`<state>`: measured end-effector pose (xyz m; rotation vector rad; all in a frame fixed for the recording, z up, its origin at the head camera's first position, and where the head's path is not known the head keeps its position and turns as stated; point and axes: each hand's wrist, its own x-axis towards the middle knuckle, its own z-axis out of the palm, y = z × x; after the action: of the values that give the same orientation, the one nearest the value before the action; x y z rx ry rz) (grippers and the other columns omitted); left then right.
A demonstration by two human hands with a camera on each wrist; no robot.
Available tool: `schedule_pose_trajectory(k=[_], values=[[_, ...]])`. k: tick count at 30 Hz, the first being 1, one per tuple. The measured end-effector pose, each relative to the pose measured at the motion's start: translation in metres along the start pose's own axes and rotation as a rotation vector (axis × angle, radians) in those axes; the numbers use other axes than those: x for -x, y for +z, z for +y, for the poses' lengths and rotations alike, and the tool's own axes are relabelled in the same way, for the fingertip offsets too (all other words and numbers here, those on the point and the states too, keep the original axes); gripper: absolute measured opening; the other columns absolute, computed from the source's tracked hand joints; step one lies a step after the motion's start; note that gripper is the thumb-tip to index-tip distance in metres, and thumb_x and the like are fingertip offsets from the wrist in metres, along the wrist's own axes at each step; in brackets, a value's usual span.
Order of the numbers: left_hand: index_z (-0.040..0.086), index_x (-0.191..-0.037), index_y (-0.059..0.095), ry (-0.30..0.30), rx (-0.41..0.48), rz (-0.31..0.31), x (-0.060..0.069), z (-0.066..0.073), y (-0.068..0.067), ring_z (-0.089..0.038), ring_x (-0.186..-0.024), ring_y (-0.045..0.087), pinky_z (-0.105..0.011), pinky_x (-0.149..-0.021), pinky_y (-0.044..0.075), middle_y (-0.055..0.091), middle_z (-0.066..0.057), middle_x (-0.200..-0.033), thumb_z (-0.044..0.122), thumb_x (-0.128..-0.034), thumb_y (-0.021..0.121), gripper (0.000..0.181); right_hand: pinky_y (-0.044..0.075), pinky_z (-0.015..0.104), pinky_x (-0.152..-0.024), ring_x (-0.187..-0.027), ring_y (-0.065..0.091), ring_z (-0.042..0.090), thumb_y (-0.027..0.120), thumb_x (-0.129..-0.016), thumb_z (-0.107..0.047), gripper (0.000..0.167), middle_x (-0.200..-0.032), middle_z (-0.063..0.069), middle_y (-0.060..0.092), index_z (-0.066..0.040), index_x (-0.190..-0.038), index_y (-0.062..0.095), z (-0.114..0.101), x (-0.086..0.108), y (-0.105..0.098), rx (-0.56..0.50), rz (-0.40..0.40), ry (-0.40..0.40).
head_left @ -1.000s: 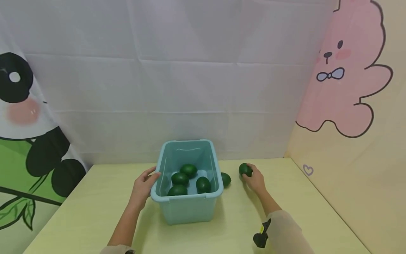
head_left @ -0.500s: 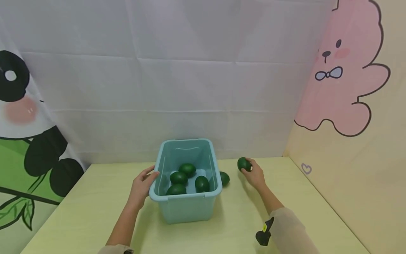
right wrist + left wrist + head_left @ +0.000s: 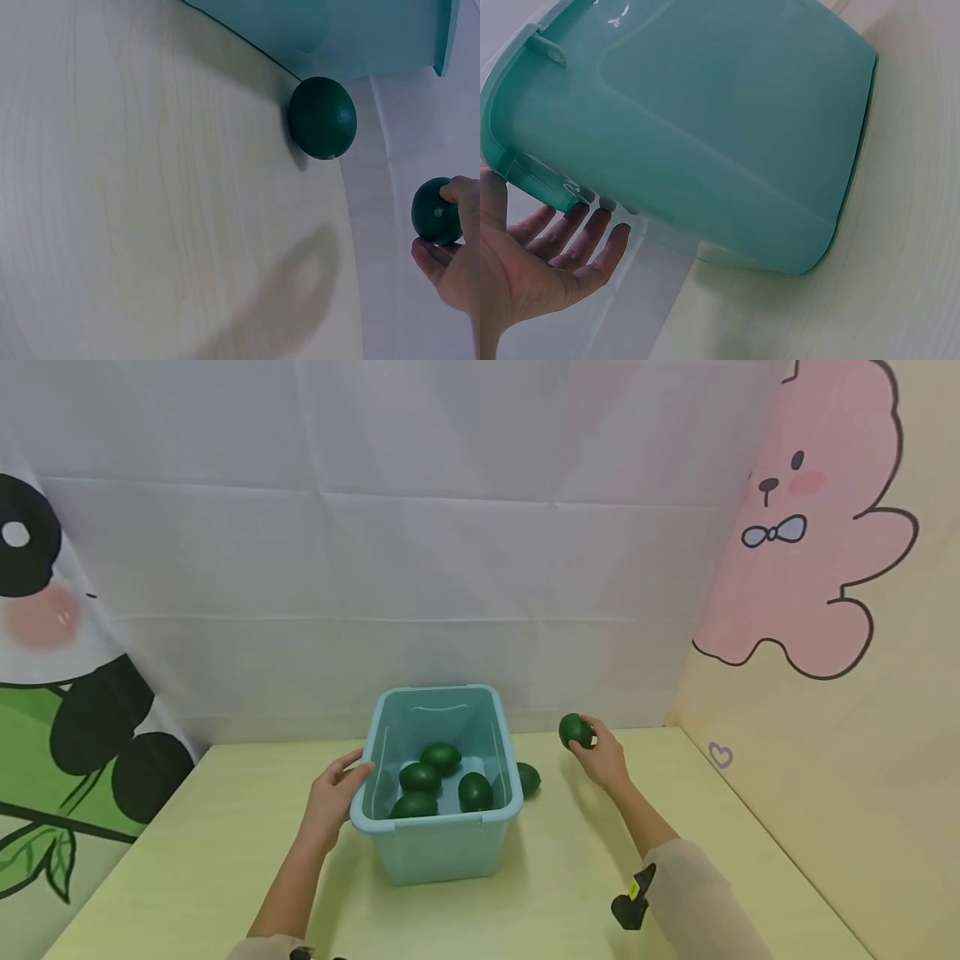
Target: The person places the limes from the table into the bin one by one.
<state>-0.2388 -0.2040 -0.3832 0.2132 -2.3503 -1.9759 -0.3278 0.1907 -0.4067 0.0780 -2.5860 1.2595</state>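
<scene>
A teal plastic bin (image 3: 442, 852) stands on the table, with several dark green avocados (image 3: 476, 792) inside. My left hand (image 3: 330, 797) holds the bin's left rim; its thumb lies at the rim and its fingers (image 3: 592, 270) are along the outer wall. To the bin's right, my right hand (image 3: 606, 760) grips another avocado (image 3: 574, 731) between thumb and fingers, raised above the table. One more avocado (image 3: 322, 118) lies on the table against the bin's right side, partly hidden by the bin in the head view.
The pale yellow table (image 3: 225, 835) ends at a white cloth backdrop (image 3: 450, 568) just behind the bin. A cream wall (image 3: 810, 793) with a pink cartoon bear borders the right side. A cartoon-printed panel (image 3: 90, 727) stands at the left.
My right hand has lifted the avocado up off the table, slightly toward the backdrop. My left hand and the bin stay put; the whole view has shifted a little.
</scene>
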Motion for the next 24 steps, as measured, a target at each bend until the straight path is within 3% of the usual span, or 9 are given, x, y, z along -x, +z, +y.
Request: schedule_pose_trajectory(k=[24], values=[[0.014,-0.143,0.038,-0.004,-0.006,0.000,0.000,0.001,0.000,-0.013,-0.098,0.062,-0.028,-0.076,0.053,0.047,-0.022,-0.138,0.041,-0.0939,0.053,0.058,0.051,0.047,-0.083,-0.102,0.062,0.037,0.060,-0.091,-0.018,0.054,-0.136,0.024,0.047,-0.010,-0.140,0.039,-0.030,-0.006,-0.018,0.008,-0.011,-0.056]])
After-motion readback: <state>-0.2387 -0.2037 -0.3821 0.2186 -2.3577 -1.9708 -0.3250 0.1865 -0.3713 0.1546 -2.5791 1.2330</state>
